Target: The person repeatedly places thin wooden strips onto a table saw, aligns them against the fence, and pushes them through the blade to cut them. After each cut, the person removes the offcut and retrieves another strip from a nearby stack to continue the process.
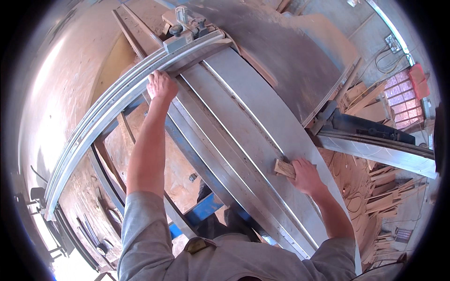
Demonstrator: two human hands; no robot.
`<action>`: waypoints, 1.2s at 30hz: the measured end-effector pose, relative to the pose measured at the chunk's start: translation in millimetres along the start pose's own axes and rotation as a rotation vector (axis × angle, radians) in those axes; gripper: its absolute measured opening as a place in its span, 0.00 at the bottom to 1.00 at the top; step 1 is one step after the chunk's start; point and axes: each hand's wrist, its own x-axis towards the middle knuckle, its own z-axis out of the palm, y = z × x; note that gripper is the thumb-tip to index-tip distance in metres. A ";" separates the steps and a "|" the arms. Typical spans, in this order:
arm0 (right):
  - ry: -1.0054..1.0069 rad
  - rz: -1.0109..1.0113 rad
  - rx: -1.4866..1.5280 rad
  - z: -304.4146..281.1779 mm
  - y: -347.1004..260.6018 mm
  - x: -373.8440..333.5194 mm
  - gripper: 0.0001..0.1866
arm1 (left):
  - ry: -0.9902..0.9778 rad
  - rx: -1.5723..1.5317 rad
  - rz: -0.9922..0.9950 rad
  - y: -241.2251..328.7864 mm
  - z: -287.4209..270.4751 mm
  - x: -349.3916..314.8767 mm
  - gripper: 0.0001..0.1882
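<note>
At the far left of the metal machine table, my left hand (162, 86) is closed over the edge of a long aluminium fence (123, 93). A dark wooden board (201, 57) lies along the fence, its near end beside that hand; whether the fingers also touch it I cannot tell. On the right part of the table saw's grey top (262, 93), my right hand (307, 176) grips a short wooden block (284, 168). The block sits near a long slot in the top.
A clamp-like stop with a black knob (176, 30) sits on the fence's far end. Beyond the top spreads a dusty brown panel (300, 61). A metal rail (379, 152) juts out at right, above piled wood offcuts (389, 187). Blue frame members (204, 208) show below.
</note>
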 end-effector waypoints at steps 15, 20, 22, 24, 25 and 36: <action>0.125 0.055 0.044 28.6 18.2 -30.2 0.24 | 0.255 -0.344 -0.332 -48.2 34.3 -11.5 0.33; 0.143 0.061 0.064 28.4 15.7 -28.9 0.24 | 0.038 -0.026 0.125 -21.0 9.6 -17.9 0.33; 0.116 0.071 0.086 26.8 16.9 -31.1 0.26 | -0.044 -0.019 0.124 -21.7 12.1 -21.8 0.28; 0.082 0.135 0.087 25.8 20.3 -36.9 0.26 | -0.148 -0.068 0.200 -3.1 9.0 -56.4 0.23; 0.062 0.167 0.089 26.6 22.3 -41.7 0.26 | -0.203 -0.091 0.237 3.9 7.3 -81.2 0.20; 0.068 0.362 0.288 84.2 112.0 -199.7 0.24 | -0.313 -0.353 0.529 50.6 -6.2 -358.4 0.16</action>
